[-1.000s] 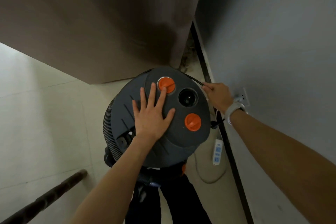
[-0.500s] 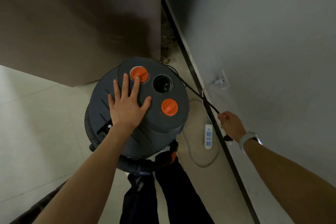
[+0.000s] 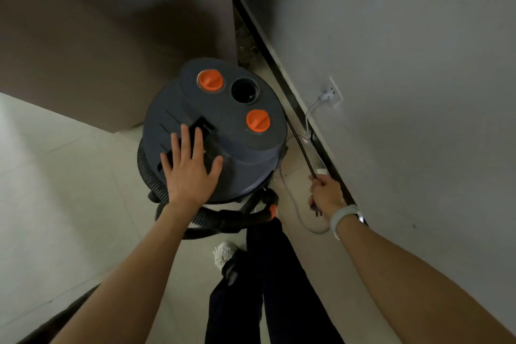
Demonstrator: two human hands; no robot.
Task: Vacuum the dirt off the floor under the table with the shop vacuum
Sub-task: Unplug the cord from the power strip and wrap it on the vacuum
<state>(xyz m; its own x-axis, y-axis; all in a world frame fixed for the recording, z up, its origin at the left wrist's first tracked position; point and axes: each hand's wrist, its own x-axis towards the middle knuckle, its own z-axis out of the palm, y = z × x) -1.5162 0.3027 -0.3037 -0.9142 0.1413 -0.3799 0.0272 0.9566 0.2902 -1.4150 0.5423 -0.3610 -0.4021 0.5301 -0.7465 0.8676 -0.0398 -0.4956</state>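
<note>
A dark grey shop vacuum (image 3: 237,142) with two orange knobs and a round port on its lid stands on the pale tile floor in a corner. My left hand (image 3: 190,167) lies flat on the lid's near edge, fingers spread, by the handle recess. My right hand (image 3: 325,193) is closed around the vacuum's black power cord (image 3: 300,145), which runs taut from the lid's right side down to my fist near the wall. The black ribbed hose (image 3: 148,173) wraps around the vacuum's base.
A brown cabinet panel (image 3: 111,36) rises behind the vacuum. The grey wall (image 3: 405,64) on the right carries a socket (image 3: 333,92) with a white plug. A white power strip (image 3: 321,170) lies by the dark baseboard. Dirt sits in the corner gap (image 3: 245,42). My legs stand below.
My right hand has drawn the black cord from the lid's rim down and back toward me along the wall. My left hand slid from the lid's centre to its near edge.
</note>
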